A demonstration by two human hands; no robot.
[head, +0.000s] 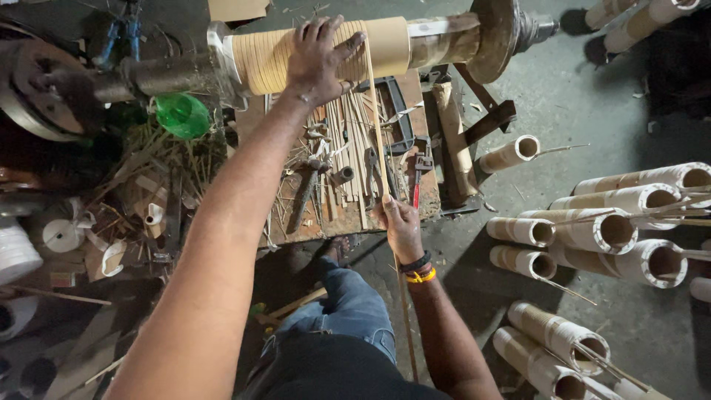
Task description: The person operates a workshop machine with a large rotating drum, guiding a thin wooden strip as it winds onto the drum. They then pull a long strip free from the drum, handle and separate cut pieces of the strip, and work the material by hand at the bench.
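Both hands' fingers: left [320,63] spread on roll [326,52], right [400,222] pinching strip [376,126]

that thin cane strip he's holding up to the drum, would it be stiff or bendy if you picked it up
Probably bendy: the cane strip is long and very thin, and similar strips lie wound around the drum. It likely feels light, since the right hand pinches it with fingertips only. It may snap if kinked, judging by the offcuts on the bench.
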